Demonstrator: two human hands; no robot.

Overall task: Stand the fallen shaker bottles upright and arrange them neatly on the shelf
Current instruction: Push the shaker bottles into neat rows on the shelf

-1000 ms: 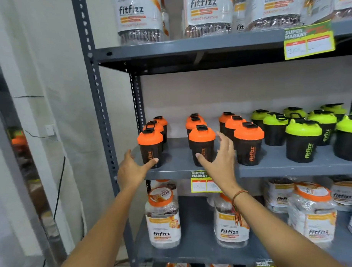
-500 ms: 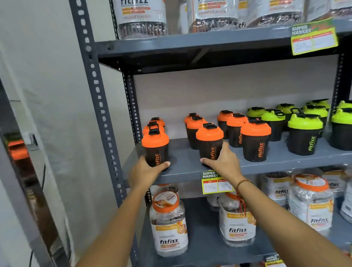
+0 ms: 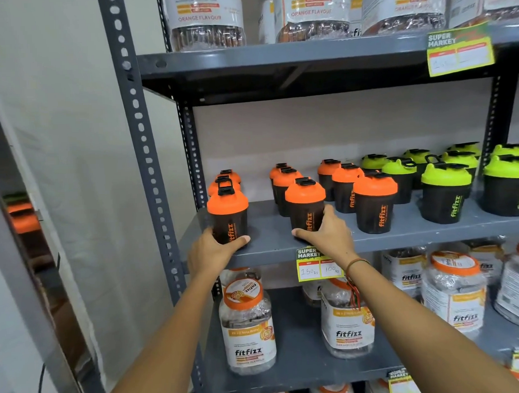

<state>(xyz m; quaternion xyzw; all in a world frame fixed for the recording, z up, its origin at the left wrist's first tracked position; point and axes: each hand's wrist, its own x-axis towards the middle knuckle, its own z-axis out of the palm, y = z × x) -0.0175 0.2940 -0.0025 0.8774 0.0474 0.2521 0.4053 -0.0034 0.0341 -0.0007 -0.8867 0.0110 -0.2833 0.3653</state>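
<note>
Nine orange-lidded shakers [image 3: 375, 202], about seven green-lidded shakers [image 3: 446, 192].

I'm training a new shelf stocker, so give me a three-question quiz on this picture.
1. True or false: the left hand is at the base of the leftmost front orange shaker.
2. Which lid colour fills the right end of the middle shelf? A) blue B) green C) white
3. Fill in: the right hand is on an orange shaker that stands ____.

Key: 1 true; 2 B, see the green shakers; 3 upright.
</note>
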